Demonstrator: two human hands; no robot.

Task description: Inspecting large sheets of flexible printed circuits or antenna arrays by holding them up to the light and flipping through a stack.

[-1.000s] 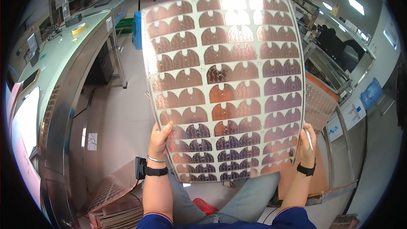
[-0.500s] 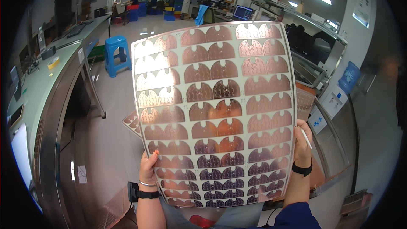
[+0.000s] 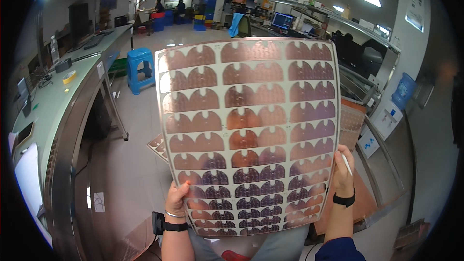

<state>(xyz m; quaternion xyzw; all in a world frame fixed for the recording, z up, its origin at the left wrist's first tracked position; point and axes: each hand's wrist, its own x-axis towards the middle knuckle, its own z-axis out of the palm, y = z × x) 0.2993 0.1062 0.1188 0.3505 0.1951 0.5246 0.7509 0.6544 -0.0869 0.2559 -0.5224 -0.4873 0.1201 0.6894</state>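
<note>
A large, thin circuit board panel [image 3: 254,95] stands tilted up before me, over my lap. Rows of copper-coloured, half-round shapes with notches cover its pale surface, and bright reflections lie on the upper left. My left hand [image 3: 177,199] grips the lower left edge, its thumb on the front face. At the right edge, my right hand [image 3: 343,180] is closed around the panel's side. A thin white pen-like stick [image 3: 347,165] also sits between the fingers of that hand. The fingers behind the panel are hidden.
More copper-coloured panels [image 3: 352,118] lean at the right by a metal frame. Another panel's corner [image 3: 156,147] shows at the left. A green-topped bench [image 3: 77,70] runs along the left, with a blue stool [image 3: 140,71] beyond it. A water dispenser [image 3: 385,117] stands far right.
The panel has shifted a little to the right, and its top edge sits lower. Reflections on it have moved. Both hands keep their grip, slightly lower in view.
</note>
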